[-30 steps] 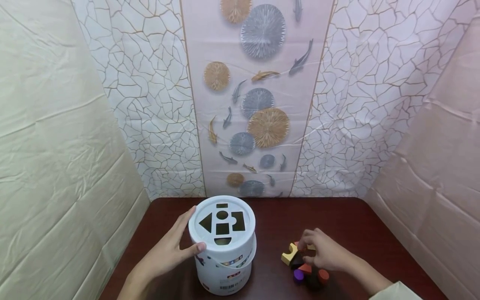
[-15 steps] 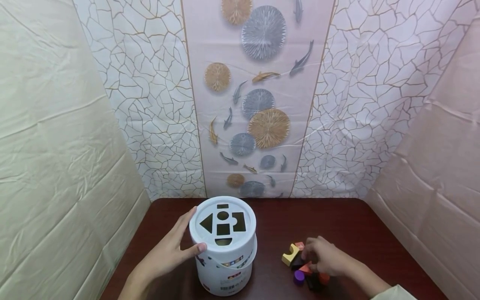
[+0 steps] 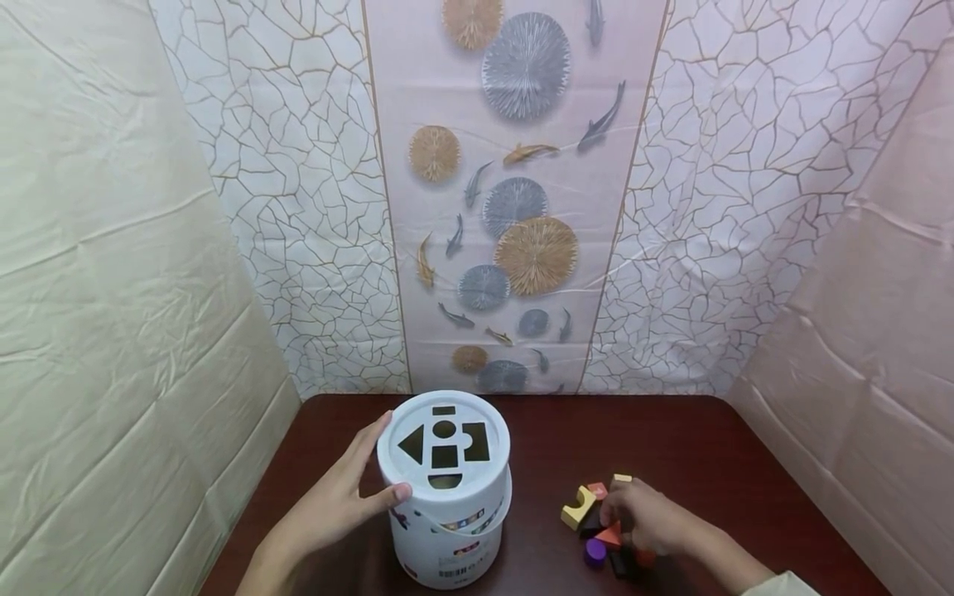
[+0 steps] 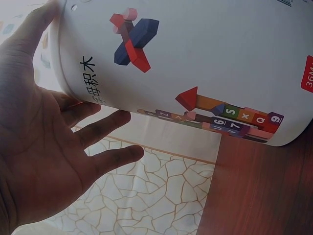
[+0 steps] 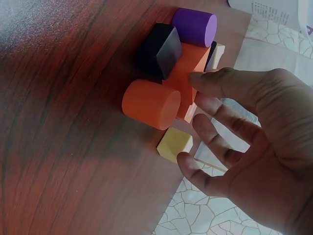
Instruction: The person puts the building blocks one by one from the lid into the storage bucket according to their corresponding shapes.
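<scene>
A white bucket (image 3: 447,538) stands on the table, its lid (image 3: 411,476) pierced with differently shaped holes. My left hand (image 3: 328,505) rests against the bucket's left side, thumb and fingers spread at the lid's rim; in the left wrist view this hand (image 4: 54,156) has extended fingers. Over a pile of toy blocks, my right hand (image 3: 656,517) hovers with loosely bent fingers. In the right wrist view, its thumb meets an orange triangular block (image 5: 181,68). Around that block lie a purple cylinder (image 5: 193,27), a black block (image 5: 159,51), an orange cylinder (image 5: 149,105) and a yellow block (image 5: 173,144).
A yellow arch block (image 3: 575,509) lies at the pile's left edge, with a red block (image 3: 596,490) behind it. The dark red wooden table (image 3: 551,439) meets a patterned cloth backdrop (image 3: 477,331); beige cloth walls stand left and right.
My right hand has moved slightly down and toward me over the pile, uncovering the red block and a yellow block behind it. The left hand and bucket stay in place.
</scene>
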Available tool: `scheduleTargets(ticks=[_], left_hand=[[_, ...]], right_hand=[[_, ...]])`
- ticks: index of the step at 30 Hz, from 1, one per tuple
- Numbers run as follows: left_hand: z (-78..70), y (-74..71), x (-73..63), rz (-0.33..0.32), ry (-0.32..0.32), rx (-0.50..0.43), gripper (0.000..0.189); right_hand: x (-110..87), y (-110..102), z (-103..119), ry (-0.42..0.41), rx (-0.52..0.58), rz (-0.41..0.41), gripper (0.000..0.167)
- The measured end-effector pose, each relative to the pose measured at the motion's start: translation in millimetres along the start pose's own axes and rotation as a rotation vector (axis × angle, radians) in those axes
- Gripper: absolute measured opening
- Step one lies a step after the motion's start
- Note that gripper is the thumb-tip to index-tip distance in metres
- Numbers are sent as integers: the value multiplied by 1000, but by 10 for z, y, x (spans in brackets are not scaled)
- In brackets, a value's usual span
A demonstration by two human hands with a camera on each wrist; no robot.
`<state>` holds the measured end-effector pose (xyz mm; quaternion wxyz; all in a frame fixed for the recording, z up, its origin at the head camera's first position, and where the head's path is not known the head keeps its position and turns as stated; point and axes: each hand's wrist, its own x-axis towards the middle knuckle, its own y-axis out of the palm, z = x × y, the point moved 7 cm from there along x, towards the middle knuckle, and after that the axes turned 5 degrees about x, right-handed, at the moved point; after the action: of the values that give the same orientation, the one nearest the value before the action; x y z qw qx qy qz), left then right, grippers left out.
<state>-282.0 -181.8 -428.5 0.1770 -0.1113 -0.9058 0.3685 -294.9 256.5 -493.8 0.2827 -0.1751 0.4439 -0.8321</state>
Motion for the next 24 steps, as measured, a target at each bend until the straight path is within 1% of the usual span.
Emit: scheduleTargets(ticks=[2, 5, 7, 10, 13, 16, 21, 24], left_hand=[[1, 4, -1, 0, 3, -4, 105], [-2, 4, 1, -4, 14, -5, 105], [-5, 0, 3, -7, 17, -5, 105], [-9, -3, 3, -7, 16, -3, 105], [-7, -1, -1, -4, 13, -1, 105], [-2, -1, -1, -5, 13, -2, 105], [-1, 3, 4, 0, 5, -17, 105], [1, 4, 4, 3, 1, -23, 105]], right_hand=[[-5, 6, -9, 16, -14, -2, 27], [-15, 7, -33, 66, -31, -13, 25], [-17, 8, -40, 80, -41, -29, 24], [-21, 24, -20, 70, -27, -46, 24], [-19, 51, -4, 57, 10, -50, 23], [-17, 73, -8, 73, 45, -43, 25], [-22, 59, 15, 84, 35, -43, 28], [-32, 53, 39, 78, 47, -23, 29]])
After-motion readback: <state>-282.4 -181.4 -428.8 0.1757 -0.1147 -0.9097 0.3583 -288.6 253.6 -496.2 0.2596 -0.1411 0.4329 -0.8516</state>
